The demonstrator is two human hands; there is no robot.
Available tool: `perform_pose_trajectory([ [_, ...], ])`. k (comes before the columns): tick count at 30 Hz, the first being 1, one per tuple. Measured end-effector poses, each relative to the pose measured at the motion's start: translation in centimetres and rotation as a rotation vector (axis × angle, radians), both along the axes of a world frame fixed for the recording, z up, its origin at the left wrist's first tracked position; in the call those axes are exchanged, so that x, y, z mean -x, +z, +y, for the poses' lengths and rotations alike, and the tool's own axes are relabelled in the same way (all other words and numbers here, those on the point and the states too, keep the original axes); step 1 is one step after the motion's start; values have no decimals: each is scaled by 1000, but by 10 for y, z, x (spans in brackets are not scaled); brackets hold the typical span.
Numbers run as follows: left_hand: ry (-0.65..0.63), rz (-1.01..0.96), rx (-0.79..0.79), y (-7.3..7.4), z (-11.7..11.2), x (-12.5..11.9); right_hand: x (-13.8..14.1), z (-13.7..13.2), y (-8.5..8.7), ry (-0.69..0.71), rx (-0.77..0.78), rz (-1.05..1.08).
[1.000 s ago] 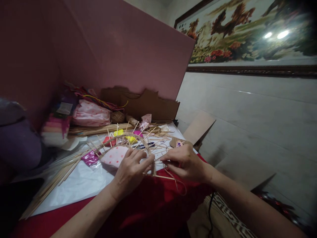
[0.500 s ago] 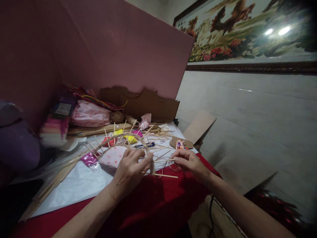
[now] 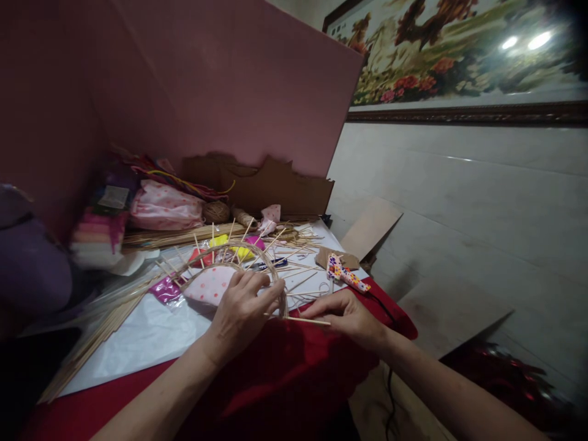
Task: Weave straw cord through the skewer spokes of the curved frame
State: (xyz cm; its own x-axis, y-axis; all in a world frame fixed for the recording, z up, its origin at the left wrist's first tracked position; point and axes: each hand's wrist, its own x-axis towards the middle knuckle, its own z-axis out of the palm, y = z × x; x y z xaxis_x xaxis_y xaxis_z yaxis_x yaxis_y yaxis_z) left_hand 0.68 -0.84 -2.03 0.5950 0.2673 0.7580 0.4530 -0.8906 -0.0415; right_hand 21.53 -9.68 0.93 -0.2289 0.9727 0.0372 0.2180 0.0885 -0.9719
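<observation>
My left hand (image 3: 248,300) is closed on the right side of a woven basket frame (image 3: 271,269), a twine-wrapped ring with thin wooden sticks radiating outward. White fabric with pink dots (image 3: 209,285) covers its inside. One stick (image 3: 307,320) points right from the ring, below my left fingers. My right hand (image 3: 346,315) is at that stick's outer end, thumb and forefinger pinched behind it. The pinch appears to hold the thin twine, though the fingertips partly hide it. A loose twine loop (image 3: 324,288) shows just above.
A flower-patterned glue gun (image 3: 344,272) lies by a piece of cardboard (image 3: 337,258) at the right edge. Scissors (image 3: 271,264), yellow packets (image 3: 218,241) and a twine ball (image 3: 215,212) lie beyond the frame. Bundled sticks (image 3: 98,337) run along the left over white sheeting.
My right hand has moved down and slightly right, from above the protruding stick to its outer end. The glue gun it partly covered now shows. My left hand keeps its hold.
</observation>
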Motion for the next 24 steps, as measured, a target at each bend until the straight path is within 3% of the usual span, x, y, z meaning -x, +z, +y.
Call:
perform_pose_trajectory([
  [6, -14, 26, -2, -1, 1, 1, -6, 9, 0, 119, 34, -20],
  [17, -20, 47, -44, 0, 1, 2, -10, 7, 13, 152, -43, -162],
  [21, -12, 53, -29, 0, 1, 1, -4, -5, 34, 146, -176, -355],
  [24, -8, 63, -20, -1, 1, -1, 12, -24, 45, 22, -337, -578],
])
